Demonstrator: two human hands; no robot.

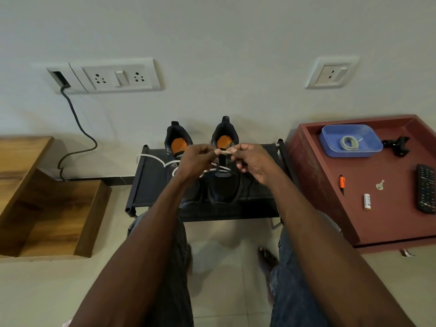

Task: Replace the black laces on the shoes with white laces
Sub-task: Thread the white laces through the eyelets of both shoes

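Note:
Two dark shoes with orange insoles stand side by side on a low black rack [257, 204]: the left shoe [177, 140] and the right shoe [224, 185]. A white lace [153, 158] runs across the left shoe and trails off to the left over the rack. My left hand [197, 159] and my right hand [253, 161] are raised above the right shoe, and both pinch a short stretch of white lace between their fingertips. A black lace [239, 194] lies loose along the right shoe's side.
A red-brown table [389, 220] on the right carries a blue tray [330, 142] with a coiled cord, a black clip, a remote [425, 188], a key, a battery and an orange pen. A wooden shelf unit [47, 208] stands left. A black cable [77, 128] hangs from the wall sockets.

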